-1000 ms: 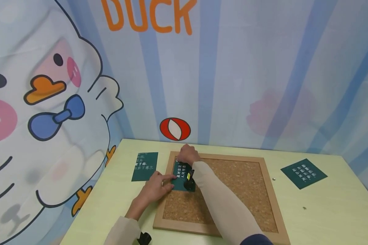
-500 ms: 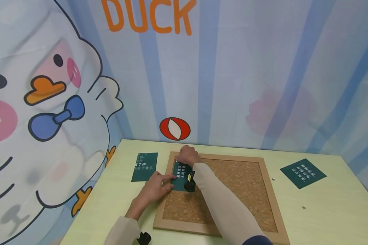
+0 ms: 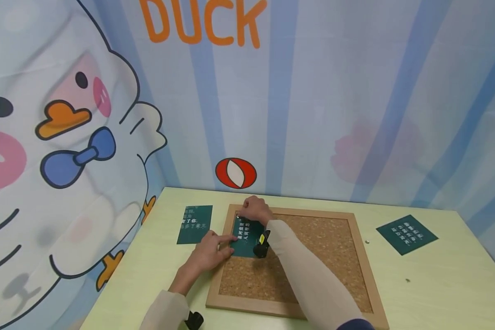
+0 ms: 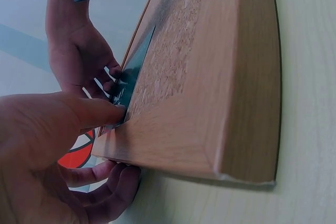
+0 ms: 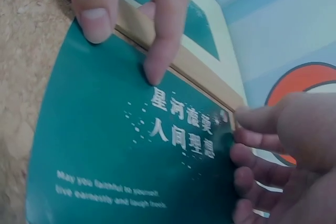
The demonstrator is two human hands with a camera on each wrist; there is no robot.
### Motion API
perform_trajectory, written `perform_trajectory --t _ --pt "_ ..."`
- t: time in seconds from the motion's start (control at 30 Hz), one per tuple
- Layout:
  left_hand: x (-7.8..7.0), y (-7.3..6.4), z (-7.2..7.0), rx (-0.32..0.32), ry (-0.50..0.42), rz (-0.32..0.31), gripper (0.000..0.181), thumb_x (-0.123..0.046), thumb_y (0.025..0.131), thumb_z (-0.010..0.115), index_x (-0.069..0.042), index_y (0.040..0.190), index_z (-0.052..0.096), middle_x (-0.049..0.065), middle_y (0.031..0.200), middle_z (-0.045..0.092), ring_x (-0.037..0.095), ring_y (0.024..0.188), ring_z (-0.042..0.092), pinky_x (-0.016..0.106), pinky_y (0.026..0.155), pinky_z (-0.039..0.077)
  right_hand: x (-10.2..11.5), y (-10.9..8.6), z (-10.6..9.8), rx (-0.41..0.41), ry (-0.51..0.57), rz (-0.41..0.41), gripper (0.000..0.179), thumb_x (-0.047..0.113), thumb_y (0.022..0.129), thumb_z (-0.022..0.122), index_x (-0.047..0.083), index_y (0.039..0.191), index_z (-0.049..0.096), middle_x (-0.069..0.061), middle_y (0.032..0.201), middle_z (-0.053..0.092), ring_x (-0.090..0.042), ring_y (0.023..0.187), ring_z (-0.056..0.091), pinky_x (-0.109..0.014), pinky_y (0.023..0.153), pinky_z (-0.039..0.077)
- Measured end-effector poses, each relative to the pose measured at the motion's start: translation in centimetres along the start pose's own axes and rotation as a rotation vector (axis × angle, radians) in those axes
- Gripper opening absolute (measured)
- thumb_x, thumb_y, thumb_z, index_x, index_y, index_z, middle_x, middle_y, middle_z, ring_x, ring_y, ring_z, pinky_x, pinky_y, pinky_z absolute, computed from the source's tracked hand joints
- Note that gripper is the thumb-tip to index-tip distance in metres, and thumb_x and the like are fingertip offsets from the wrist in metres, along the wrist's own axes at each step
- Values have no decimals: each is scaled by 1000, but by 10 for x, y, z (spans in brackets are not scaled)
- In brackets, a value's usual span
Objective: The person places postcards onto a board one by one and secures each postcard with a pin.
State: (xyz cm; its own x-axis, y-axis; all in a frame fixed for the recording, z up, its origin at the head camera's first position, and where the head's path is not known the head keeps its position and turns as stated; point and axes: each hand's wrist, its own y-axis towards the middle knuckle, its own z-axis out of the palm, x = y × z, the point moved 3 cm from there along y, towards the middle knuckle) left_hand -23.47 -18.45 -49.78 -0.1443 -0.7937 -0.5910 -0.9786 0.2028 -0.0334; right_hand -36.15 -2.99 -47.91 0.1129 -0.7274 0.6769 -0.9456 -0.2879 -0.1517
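A dark green card (image 3: 243,250) with white lettering lies in the upper left corner of a wood-framed corkboard (image 3: 249,282). Two outstretched digits of my left hand (image 3: 208,254) press the card's left side, and its other fingers bend against the outside of the frame in the left wrist view. At the top left corner of the card, my right hand (image 3: 255,211) has its thumb and bent fingers at the edge. A small shiny tack (image 5: 224,115) shows right beside that thumb; I cannot tell whether it is pinched.
A second green card (image 3: 195,224) lies left of the board, and a third one (image 3: 407,234) sits turned at an angle on the right. Small metallic bits, such as a tack (image 3: 367,242), are on the pale table (image 3: 441,284). A cartoon duck backdrop (image 3: 305,114) stands behind.
My right wrist and forearm have shifted slightly right, uncovering more of the card, while the fingers stay at its corner. The left hand and the cards hold their places.
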Motion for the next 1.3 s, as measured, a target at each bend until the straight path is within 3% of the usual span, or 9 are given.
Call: perform_trajectory --t 0.2,0.4,0.77,0.93,1.3 --pt "-2 0 -1 -3 -3 -2 31 -22 97 74 -20 129 75 8 103 54 23 93 47 38 71 46 -3 -4 -12 34 41 -104 25 31 98 69 6 97 71 -8 96 63 -24 84 58 -39 71 54" --pt "-2 0 -1 6 -2 -20 31 -23 97 75 -21 128 76 9 105 54 23 93 49 40 72 47 -11 -6 -23 26 40 -187 23 28 102 66 6 103 70 -7 93 63 -21 78 56 -31 66 47" --pt "-1 1 1 -10 4 4 32 -22 97 75 -20 129 75 7 103 53 21 89 47 39 70 46 -27 -16 -56 40 66 -184 19 24 104 63 6 110 64 -10 95 65 -25 79 61 -35 67 48" --pt "-1 0 2 -13 1 7 33 -22 97 75 -20 130 75 8 103 53 22 88 47 38 69 45 -39 -20 -75 3 42 -177 22 25 104 64 5 112 65 -11 98 65 -25 81 59 -36 70 49" --pt "-2 -2 1 -25 4 30 34 -20 96 76 -19 130 75 10 104 54 22 87 48 38 66 45 -74 -37 -120 -64 14 -249 24 24 103 66 3 115 63 -16 105 64 -27 85 60 -40 73 49"
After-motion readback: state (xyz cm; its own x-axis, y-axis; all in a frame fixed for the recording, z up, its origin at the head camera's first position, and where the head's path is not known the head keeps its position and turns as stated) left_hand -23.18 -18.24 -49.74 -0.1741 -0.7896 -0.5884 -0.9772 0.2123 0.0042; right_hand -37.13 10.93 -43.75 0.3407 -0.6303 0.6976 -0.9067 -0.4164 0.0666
